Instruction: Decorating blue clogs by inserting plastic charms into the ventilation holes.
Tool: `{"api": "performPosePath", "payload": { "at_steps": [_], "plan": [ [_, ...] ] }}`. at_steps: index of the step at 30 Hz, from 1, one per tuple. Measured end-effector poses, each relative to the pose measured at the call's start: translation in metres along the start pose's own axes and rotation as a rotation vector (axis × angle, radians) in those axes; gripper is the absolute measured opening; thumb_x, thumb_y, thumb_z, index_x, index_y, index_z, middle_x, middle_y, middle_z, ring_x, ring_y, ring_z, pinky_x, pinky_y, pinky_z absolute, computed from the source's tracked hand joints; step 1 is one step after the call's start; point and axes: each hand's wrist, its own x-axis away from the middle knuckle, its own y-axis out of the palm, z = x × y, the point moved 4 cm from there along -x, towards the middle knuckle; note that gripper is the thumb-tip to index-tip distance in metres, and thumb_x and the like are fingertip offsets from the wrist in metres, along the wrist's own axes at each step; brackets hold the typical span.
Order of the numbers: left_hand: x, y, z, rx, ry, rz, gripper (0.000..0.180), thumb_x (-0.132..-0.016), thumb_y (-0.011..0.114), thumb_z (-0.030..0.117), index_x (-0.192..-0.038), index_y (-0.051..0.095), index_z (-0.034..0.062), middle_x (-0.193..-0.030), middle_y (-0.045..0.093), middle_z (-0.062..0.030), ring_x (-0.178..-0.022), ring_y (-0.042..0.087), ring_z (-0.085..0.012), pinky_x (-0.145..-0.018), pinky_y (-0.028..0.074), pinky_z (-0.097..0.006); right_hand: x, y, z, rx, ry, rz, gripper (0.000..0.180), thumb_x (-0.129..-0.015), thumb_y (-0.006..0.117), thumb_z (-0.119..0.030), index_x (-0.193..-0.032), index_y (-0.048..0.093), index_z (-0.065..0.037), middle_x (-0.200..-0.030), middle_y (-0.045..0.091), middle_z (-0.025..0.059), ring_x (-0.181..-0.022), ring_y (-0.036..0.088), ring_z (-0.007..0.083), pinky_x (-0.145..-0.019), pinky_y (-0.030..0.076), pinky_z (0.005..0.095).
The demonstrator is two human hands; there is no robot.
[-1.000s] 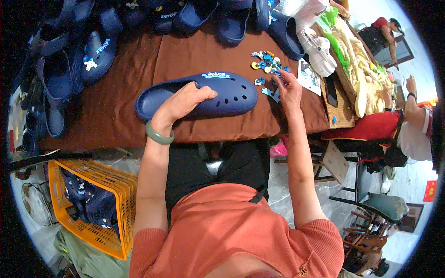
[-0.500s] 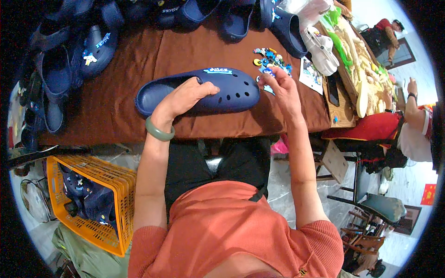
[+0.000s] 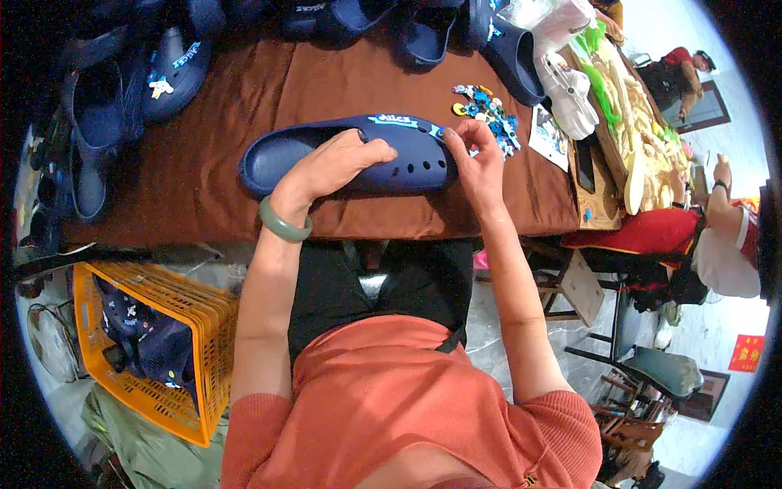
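Note:
A navy clog [image 3: 411, 150] lies sideways on the brown cloth [image 3: 358, 81], heel to the left and toe to the right. A light-blue lettered charm [image 3: 393, 121] sits on its upper beside a row of round holes. My left hand [image 3: 330, 167] grips the clog by the edge of its opening, thumb lying over the upper. At the toe, my right hand [image 3: 479, 163] pinches a small blue shoe charm [image 3: 438, 133] against the far side of the holes; the fingertips partly cover it. A pile of small coloured charms [image 3: 490, 114] lies just beyond that hand.
More navy clogs [image 3: 175, 77] line the table's left and far edges. White clogs [image 3: 566, 98], a printed card [image 3: 547, 134] and a dark phone [image 3: 585, 163] are on the right. An orange crate [image 3: 216, 359] holding clogs stands at lower left. Other people are at far right.
My right hand has moved left from near the charm pile to the clog's toe, bringing the small charm against it. My left hand keeps its hold on the clog.

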Motion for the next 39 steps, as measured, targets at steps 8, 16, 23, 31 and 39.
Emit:
{"api": "performPosePath", "payload": {
  "at_steps": [8, 16, 23, 31, 39],
  "plan": [
    [-0.002, -0.004, -0.009, -0.011, -0.083, -0.035, 0.026, -0.086, 0.057, 0.028, -0.092, 0.064, 0.0026, -0.082, 0.059, 0.0041, -0.077, 0.051, -0.0062, -0.071, 0.044, -0.025, 0.023, -0.013, -0.034, 0.703, -0.628, -0.092, 0.029, -0.077, 0.072, -0.02, -0.104, 0.065, -0.01, -0.095, 0.058, 0.006, -0.094, 0.051, 0.0258, -0.083, 0.036, 0.0424],
    [0.004, 0.003, -0.001, -0.181, -0.033, 0.028, 0.033, -0.085, 0.052, 0.03, -0.078, 0.055, -0.0016, -0.069, 0.05, -0.0035, -0.066, 0.044, -0.0111, -0.063, 0.039, -0.03, 0.035, 0.006, -0.058, 1.142, -0.689, -0.182, 0.031, -0.084, 0.061, -0.02, -0.109, 0.059, -0.001, -0.092, 0.055, 0.0096, -0.094, 0.049, 0.0278, -0.086, 0.036, 0.0438],
    [0.005, 0.004, 0.002, -0.251, -0.001, 0.037, 0.03, -0.088, 0.049, 0.027, -0.082, 0.052, -0.0022, -0.067, 0.051, -0.017, -0.062, 0.046, -0.0221, -0.061, 0.04, -0.037, 0.016, 0.009, -0.065, 1.055, -0.749, -0.445, 0.014, -0.084, 0.056, -0.016, -0.08, 0.064, -0.005, -0.084, 0.059, 0.0088, -0.09, 0.051, 0.0255, -0.082, 0.039, 0.0401],
    [-0.001, -0.004, -0.011, -0.542, 0.327, 0.036, 0.02, -0.09, 0.046, 0.02, -0.098, 0.059, 0.0067, -0.09, 0.061, -0.0203, -0.083, 0.057, -0.0341, -0.071, 0.044, -0.039, 0.01, 0.015, -0.055, 0.937, -0.734, -0.506, 0.023, -0.087, 0.055, -0.021, -0.074, 0.066, -0.006, -0.08, 0.06, 0.0093, -0.087, 0.054, 0.0274, -0.072, 0.045, 0.0409],
    [0.005, -0.002, -0.009, -0.573, 0.346, 0.141, 0.018, -0.087, 0.052, 0.017, -0.097, 0.062, 0.0072, -0.091, 0.063, -0.0145, -0.081, 0.055, -0.0297, -0.074, 0.043, -0.037, -0.007, -0.093, 0.056, 0.352, -0.136, 0.123, 0.014, -0.087, 0.063, -0.013, -0.093, 0.069, -0.002, -0.084, 0.066, 0.014, -0.077, 0.064, 0.0253, -0.068, 0.049, 0.0336]
  ]
}}
